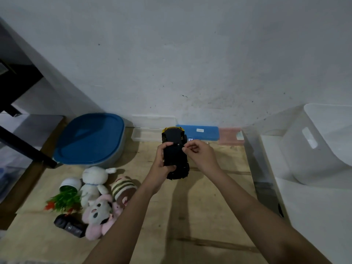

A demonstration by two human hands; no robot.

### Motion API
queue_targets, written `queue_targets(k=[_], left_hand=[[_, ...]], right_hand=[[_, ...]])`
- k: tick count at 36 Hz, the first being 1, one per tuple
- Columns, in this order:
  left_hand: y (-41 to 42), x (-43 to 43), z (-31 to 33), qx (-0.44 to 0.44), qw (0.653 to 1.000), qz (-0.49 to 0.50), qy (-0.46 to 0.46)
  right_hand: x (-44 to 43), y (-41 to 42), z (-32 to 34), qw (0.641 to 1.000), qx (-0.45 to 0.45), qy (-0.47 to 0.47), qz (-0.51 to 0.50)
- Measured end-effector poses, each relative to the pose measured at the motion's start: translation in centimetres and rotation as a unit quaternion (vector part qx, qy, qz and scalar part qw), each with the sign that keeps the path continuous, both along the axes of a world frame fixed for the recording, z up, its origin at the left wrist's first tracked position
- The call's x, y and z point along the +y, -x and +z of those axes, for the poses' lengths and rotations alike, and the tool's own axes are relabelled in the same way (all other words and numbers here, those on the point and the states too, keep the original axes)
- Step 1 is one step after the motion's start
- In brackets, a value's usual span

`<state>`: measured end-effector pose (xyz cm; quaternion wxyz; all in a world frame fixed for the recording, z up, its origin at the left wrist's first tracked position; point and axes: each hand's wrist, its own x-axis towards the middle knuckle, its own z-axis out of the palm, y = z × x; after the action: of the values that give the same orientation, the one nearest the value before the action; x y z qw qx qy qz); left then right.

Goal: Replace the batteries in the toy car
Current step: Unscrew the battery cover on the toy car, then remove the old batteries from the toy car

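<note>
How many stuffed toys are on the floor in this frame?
3, clustered lower left: a white bunny, a striped brown plush right of it, and a pink-and-grey plush in front. Others could be hidden beneath.

One head-mounted wide-angle view looks forward and down from above the person's forearms, close over the wooden desk (209, 187), facing the white wall (190, 54) behind it; straight edges bow outward.

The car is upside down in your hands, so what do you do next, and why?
Probably pry the battery cover loose with the right hand. The left hand holds the yellow-and-black toy car belly-up, the right fingertips pinch at its black underside, and no batteries show yet.
</note>
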<state>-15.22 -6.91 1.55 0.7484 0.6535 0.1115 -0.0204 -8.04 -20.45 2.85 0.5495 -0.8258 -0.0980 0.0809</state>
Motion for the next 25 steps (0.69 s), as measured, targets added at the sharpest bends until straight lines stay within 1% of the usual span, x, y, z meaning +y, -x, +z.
queue_targets(k=[4, 7, 16, 22, 25], left_hand=[[0.1, 0.0, 0.2, -0.001, 1.0, 0.001, 0.003], [0.2, 0.0, 0.2, 0.003, 1.0, -0.002, -0.002], [0.3, 0.5, -0.1, 0.002, 1.0, 0.011, 0.001], [0.4, 1.5, -0.5, 0.01, 0.999, 0.028, 0.019], [0.5, 2.5, -0.6, 0.018, 0.999, 0.05, 0.012]], right_hand=[[0.4, 0.1, 0.2, 1.0, 0.006, 0.006, -0.004], [0.4, 0.0, 0.3, 1.0, 0.027, -0.005, -0.001], [0.0, -0.3, 1.1, 0.996, 0.07, -0.022, 0.052], [-0.2, -1.2, 1.7, 0.995, 0.074, -0.05, 0.035], [-1.6, -1.9, 1.8, 0.994, 0.082, -0.075, 0.017]])
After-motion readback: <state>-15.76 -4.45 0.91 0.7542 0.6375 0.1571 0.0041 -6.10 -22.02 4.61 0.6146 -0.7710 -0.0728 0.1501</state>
